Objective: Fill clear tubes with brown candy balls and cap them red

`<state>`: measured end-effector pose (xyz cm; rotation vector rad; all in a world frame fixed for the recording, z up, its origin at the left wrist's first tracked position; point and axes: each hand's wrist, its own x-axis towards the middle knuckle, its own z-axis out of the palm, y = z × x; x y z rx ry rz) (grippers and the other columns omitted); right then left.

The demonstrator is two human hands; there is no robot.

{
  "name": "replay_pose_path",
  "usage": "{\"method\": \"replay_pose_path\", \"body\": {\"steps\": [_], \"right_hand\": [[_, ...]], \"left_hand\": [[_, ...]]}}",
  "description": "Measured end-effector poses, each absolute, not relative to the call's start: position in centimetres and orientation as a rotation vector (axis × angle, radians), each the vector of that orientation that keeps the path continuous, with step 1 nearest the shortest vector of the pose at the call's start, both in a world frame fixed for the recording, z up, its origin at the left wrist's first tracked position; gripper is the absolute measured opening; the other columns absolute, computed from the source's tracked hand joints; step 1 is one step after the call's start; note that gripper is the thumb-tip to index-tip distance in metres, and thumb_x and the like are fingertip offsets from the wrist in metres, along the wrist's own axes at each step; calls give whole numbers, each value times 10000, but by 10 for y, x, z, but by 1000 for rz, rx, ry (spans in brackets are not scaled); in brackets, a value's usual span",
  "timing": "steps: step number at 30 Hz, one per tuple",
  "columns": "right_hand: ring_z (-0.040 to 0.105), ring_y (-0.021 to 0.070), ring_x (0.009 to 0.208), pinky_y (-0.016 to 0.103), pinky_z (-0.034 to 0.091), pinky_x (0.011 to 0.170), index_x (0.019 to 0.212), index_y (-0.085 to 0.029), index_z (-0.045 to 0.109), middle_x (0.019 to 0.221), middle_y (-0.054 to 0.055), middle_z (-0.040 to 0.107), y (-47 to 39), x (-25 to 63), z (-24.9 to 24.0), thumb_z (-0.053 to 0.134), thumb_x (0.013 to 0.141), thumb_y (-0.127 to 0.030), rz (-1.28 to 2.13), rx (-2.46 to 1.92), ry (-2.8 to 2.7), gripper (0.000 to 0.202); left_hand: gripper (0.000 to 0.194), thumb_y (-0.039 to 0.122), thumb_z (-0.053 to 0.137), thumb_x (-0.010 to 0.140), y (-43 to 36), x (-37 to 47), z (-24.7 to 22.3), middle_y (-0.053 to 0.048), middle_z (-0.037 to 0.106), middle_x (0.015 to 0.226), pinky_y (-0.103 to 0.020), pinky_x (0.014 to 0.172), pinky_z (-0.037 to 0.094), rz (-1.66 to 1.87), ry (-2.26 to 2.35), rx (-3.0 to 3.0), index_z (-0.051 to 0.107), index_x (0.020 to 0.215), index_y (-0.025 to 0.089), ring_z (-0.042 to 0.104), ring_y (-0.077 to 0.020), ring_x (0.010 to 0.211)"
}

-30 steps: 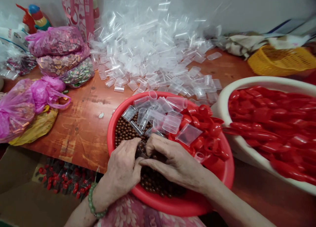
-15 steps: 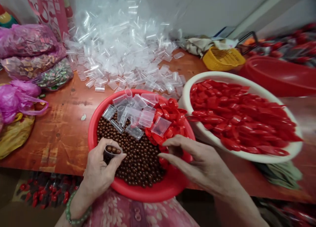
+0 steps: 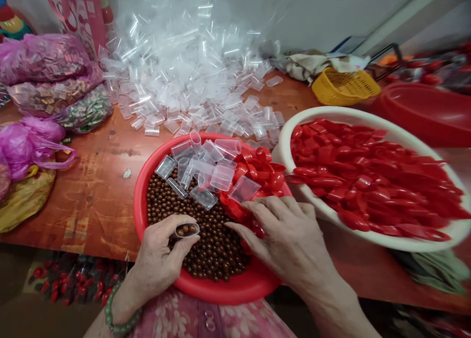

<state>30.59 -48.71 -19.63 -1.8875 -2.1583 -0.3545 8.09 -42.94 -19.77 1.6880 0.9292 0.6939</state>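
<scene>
My left hand (image 3: 164, 252) is closed around a small clear plastic container (image 3: 187, 230), its oval mouth facing up with brown balls inside. It hovers over the near left part of a red basin (image 3: 142, 191). Small round brown balls (image 3: 211, 257) fill much of that basin. Clear empty containers (image 3: 222, 175) lie on top at the back, beside red plastic pieces (image 3: 263, 169). My right hand (image 3: 290, 235) reaches over the basin's right side, thumb and forefinger apart above the red pieces; its other fingertips are partly hidden.
A white tub (image 3: 283, 142) heaped with red plastic pieces adjoins the basin's right. Behind is a large pile of clear containers (image 3: 176, 78). Filled pink bags (image 3: 47, 58) lie on the left; a yellow basket (image 3: 346, 85) and a red tub (image 3: 423, 112) stand at the back right.
My left hand has shifted right with the filled container over the balls. My right hand has turned palm down and come over the red pieces. The view has shifted slightly.
</scene>
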Motion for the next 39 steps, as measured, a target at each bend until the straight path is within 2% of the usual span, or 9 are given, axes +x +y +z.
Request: {"method": "replay_pose_path", "body": {"steps": [4,9,13,17,24,28,32,34,39], "right_hand": [[477,229,741,367,322,683,867,-153,595,789,83,580,-483,302,-199,551,917,-235,-352,-1855,-2150,106],[559,216,762,379,393,715,957,-206,575,853,64,631,-488,302,-190,559,923,-209,-241,-1762,-1993,38],[627,179,797,315,496,719,918,-229,616,891,30,657,-495,300,-181,608,909,-250,331,-1665,-1602,24],[651,159,748,235,526,626,929,-212,686,841,33,686,-496,293,-186,620,903,-380,970,-1557,-1132,183],[665,135,613,196,559,596,858,-176,714,709,49,700,-489,276,-193,696,846,-382,1278,-1300,-825,207],[670,148,581,224,586,581,839,-170,693,668,45,695,-489,269,-190,721,822,-385,1150,-1380,-817,218],[670,153,592,264,606,605,863,-205,680,718,18,704,-491,264,-194,706,836,-337,688,-1580,-960,138],[692,175,676,306,615,680,972,-224,683,846,33,728,-491,264,-198,685,856,-276,399,-1651,-1169,127],[712,228,861,361,599,818,1423,-273,468,1086,63,715,-488,269,-203,602,894,-108,-129,-1584,-1743,571]], "left_hand": [[128,205,646,856,-428,80,-198,-24,722,911,-201,742,507,703,950,1632,696,971,183,654,-116,803],[86,219,614,871,-428,83,-196,-39,710,927,-238,799,504,687,953,1523,654,925,166,657,-136,862],[31,199,610,855,-428,92,-193,-61,706,1039,-275,874,496,708,947,1444,598,864,172,665,-157,963],[50,186,619,833,-431,102,-187,-86,686,1161,-308,921,481,669,896,1378,573,818,172,659,-182,1034],[106,215,652,782,-439,109,-186,-59,701,924,-259,778,491,659,871,1172,564,809,162,636,-139,820],[152,238,658,780,-439,108,-187,-53,707,894,-255,757,509,691,917,1092,578,880,157,643,-131,776],[226,262,660,776,-438,107,-183,-63,717,884,-260,738,525,664,964,1099,638,963,138,657,-148,775],[234,268,667,769,-438,107,-182,-67,725,873,-249,717,522,650,992,1118,675,958,129,656,-149,766],[243,284,686,764,-435,108,-185,-70,746,865,-218,681,506,647,986,1068,738,942,127,640,-124,716]]}}
